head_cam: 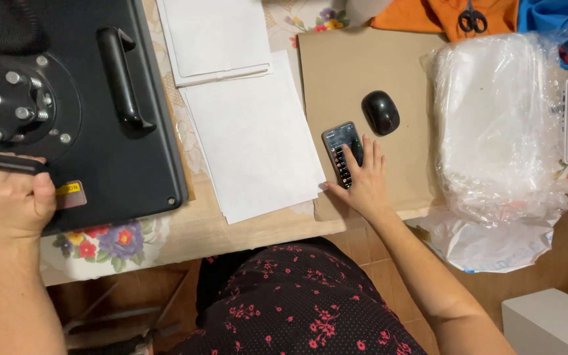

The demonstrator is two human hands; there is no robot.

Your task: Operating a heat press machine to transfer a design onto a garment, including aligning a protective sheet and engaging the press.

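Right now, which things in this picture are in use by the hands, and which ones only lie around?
In use:
- left hand gripping the black heat press by its lever
- right hand with fingers on the phone

Lying about:
- computer mouse
- white paper sheets
- scissors on orange cloth
- clear plastic bundle

Your own body, itemised: left hand point(9, 202), no ring or glove to be seen; left forearm bare, no sleeve in view. Right hand point(363, 181), likewise ungloved; right forearm bare up to the frame's near edge. Your garment point(297, 302): black fabric, fine pale dots, scattered small red flower sprigs, covering your lap
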